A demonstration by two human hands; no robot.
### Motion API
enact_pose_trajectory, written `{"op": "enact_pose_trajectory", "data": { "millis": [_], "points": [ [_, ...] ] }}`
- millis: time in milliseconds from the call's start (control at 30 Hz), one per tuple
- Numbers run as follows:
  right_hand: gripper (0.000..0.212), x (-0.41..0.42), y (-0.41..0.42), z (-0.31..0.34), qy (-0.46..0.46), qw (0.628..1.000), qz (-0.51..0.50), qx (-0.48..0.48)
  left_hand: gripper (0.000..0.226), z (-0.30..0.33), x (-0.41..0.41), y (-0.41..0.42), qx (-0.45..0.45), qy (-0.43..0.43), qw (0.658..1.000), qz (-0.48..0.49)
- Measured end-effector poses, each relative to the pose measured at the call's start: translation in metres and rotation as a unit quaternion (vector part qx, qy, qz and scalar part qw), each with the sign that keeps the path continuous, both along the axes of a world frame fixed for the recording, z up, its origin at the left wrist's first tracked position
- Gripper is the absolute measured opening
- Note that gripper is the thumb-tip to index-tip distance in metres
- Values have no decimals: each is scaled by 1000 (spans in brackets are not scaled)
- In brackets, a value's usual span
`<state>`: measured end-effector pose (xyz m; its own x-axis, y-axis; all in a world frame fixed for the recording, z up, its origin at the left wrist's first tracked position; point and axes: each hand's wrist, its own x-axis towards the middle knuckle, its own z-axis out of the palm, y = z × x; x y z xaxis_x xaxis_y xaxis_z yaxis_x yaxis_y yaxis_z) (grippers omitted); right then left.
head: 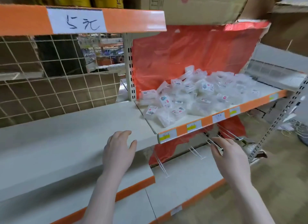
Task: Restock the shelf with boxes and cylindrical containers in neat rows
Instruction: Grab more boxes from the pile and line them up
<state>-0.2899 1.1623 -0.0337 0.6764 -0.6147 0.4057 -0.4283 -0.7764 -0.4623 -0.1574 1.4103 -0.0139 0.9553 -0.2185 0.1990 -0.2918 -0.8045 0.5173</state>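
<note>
A loose heap of small clear plastic boxes (191, 97) with red and blue labels lies on the right-hand shelf (166, 123), in front of a red plastic sheet. My left hand (119, 150) hovers over the bare grey shelf (66, 140) to the left, fingers relaxed and holding nothing. My right hand (230, 158) reaches out below the heaped shelf's orange edge, fingers straight and empty, near thin wire hooks (216, 145). No cylindrical containers are in view.
A wire mesh back panel (50, 78) stands behind the left shelf. An orange shelf edge with a handwritten price label (78, 21) runs overhead. Cardboard boxes (191, 5) sit on top. A perforated upright (280, 122) leans at the right. A lower shelf (183, 182) lies beneath.
</note>
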Motion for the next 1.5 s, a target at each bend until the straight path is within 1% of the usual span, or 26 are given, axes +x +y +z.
{"op": "enact_pose_trajectory", "data": {
  "millis": [167,333,467,600,733,867,967,1067,1267,1367,1500],
  "points": [
    [21,22,-35,-3,-18,1000,14,11,40,2,17,-45,10,-6,1000,-7],
    [14,56,-59,-10,-39,998,53,-18,40,3,45,-79,10,-16,1000,-9],
    [21,87,-88,-12,-36,998,48,-34,40,1,78,-106,-15,-19,1000,-18],
    [22,109,-106,-7,-47,997,38,-43,39,4,101,-127,-24,-15,999,-24],
    [23,139,-122,-3,-67,997,43,-22,40,8,126,-147,-15,-25,999,-28],
    [23,160,-142,-1,-87,994,61,-36,40,8,134,-163,-7,-26,1000,-8],
    [22,176,-164,1,-93,992,85,-29,39,7,139,-181,-6,-25,1000,8],
    [21,186,-186,1,-107,986,122,-34,40,7,140,-201,2,-11,999,34],
    [21,199,-236,0,-131,978,155,-49,44,2,145,-240,11,18,996,90],
    [23,205,-261,-2,-123,981,144,-32,47,-2,147,-255,9,19,992,123],
    [28,217,-284,-1,-119,978,167,-40,52,-6,147,-267,4,16,988,156]
  ]
}}
